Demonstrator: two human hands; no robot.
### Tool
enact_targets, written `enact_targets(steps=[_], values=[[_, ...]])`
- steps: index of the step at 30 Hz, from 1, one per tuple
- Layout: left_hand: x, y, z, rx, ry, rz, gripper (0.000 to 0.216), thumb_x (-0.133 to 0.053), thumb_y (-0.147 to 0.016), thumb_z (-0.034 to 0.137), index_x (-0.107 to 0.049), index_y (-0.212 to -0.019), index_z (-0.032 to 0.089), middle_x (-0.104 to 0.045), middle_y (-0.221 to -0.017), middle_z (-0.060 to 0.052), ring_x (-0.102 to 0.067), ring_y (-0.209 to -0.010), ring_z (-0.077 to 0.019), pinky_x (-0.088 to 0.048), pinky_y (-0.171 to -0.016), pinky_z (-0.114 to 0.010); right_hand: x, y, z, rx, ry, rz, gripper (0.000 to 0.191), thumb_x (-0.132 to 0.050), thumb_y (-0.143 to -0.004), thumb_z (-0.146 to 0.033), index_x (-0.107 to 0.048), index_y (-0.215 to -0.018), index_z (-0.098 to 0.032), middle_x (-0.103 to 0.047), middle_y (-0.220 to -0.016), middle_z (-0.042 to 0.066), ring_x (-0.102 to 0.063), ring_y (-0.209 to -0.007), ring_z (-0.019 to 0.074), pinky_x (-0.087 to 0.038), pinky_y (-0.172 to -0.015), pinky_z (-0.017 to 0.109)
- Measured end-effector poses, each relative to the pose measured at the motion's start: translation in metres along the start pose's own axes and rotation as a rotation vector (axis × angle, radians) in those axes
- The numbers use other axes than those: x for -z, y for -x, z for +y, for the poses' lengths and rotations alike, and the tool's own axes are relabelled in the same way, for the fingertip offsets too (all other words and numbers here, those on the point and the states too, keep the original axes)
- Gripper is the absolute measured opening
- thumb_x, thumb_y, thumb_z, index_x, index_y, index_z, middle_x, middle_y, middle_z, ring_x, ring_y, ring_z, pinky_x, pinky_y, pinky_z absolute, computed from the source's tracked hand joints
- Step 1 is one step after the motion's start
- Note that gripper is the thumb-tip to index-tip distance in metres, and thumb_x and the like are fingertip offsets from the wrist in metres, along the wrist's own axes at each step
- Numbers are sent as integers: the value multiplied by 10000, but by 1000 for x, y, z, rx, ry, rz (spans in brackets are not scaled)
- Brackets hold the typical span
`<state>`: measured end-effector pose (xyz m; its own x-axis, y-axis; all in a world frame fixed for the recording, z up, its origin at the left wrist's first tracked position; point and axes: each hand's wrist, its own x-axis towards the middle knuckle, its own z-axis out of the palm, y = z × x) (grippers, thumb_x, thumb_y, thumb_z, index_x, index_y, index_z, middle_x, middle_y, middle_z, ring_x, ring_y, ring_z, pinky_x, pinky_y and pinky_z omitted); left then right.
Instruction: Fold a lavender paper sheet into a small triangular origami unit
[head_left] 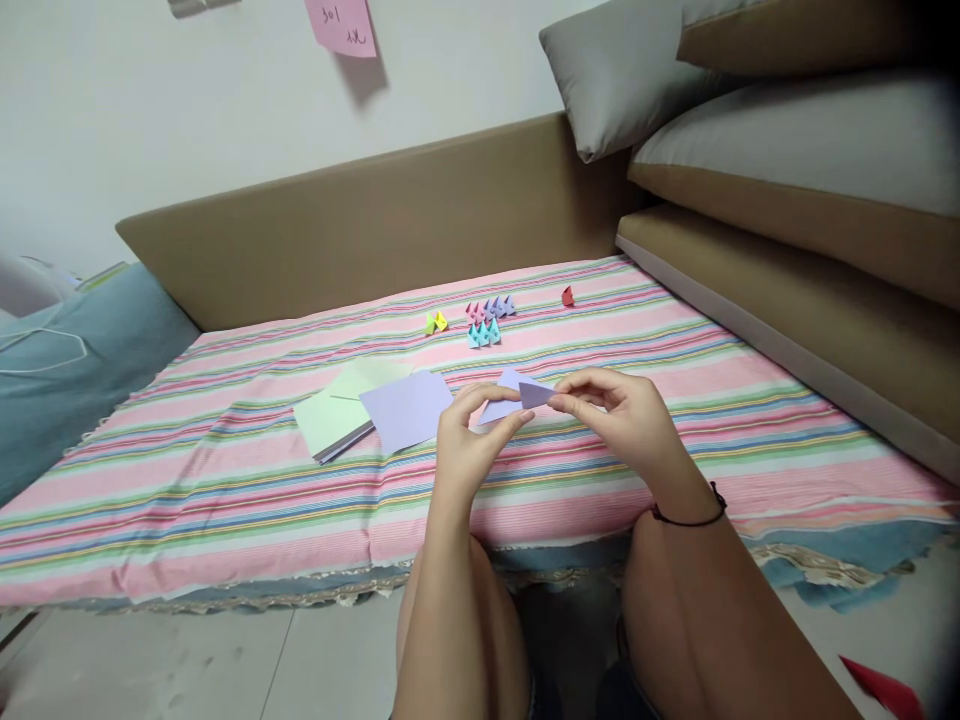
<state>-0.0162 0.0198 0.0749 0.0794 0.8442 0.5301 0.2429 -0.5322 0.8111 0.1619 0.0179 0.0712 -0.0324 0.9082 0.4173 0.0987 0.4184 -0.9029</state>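
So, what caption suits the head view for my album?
Folded lavender paper held before colourful origami pieces on a striped cloth.

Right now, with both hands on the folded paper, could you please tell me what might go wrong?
The left hand and right hand both pinch the folded paper, so an uneven pull could crease it askew. The flat sheet lies close beside the left hand, which might nudge it.

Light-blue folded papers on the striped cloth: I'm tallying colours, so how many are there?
3: a left piece, a middle piece and a right piece, side by side on the striped cloth. None seems hidden.
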Motion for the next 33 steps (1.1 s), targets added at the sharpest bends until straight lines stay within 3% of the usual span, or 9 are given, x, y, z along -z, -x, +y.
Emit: enact_targets(steps=[4,13,17,21,25,27,33], values=[[-5,0,1,70,-7,56,127,-753,-674,243,-686,-761,180,-694,-813,-55,-615,-865,-208,-457,-836,-349,0,-1,1,-19,-11,-7,192,-728,-722,-363,-675,-772,-185,-688,-786,33,-655,-760,188,-530,-722,307],[-7,2,4,2,-15,115,207,-759,-678,277,-694,-857,194,-690,-902,-66,-613,-935,-221,-453,-870,-358,1,2,-2,37,78,-50,161,-728,-726,-338,-677,-754,-188,-692,-785,38,-645,-755,190,-529,-705,310],[-6,1,4,-28,0,197,127,-757,-681,278,-690,-744,191,-674,-805,-50,-616,-868,-201,-467,-847,-346,-1,2,-6,92,138,-70,139,-694,-762,-325,-663,-742,-192,-679,-760,29,-630,-731,177,-514,-686,296],[-6,1,3,81,119,253,249,-794,-621,268,-643,-802,186,-662,-797,-13,-640,-740,-157,-504,-753,-298,-4,2,-5,68,114,-70,154,-674,-778,-339,-645,-762,-188,-663,-770,29,-629,-733,173,-520,-688,292],[-7,2,3,148,193,224,364,-788,-632,248,-644,-961,190,-668,-665,18,-656,-694,-155,-498,-802,-313,-7,2,-3,16,56,-72,153,-673,-781,-335,-633,-769,-187,-659,-798,29,-639,-764,170,-528,-723,291],[-7,2,2,177,235,180,372,-772,-653,256,-662,-1004,194,-679,-671,9,-654,-691,-154,-508,-752,-296,-9,2,-3,-34,-18,-73,165,-685,-772,-341,-628,-783,-186,-664,-788,29,-653,-766,172,-541,-723,294],[-8,1,-2,210,280,164,277,-778,-642,284,-711,-897,199,-699,-803,-30,-629,-672,-129,-501,-627,-240,-12,2,-5,-158,-185,-69,251,-733,-717,-387,-594,-748,-180,-682,-717,30,-693,-716,183,-582,-715,325]])
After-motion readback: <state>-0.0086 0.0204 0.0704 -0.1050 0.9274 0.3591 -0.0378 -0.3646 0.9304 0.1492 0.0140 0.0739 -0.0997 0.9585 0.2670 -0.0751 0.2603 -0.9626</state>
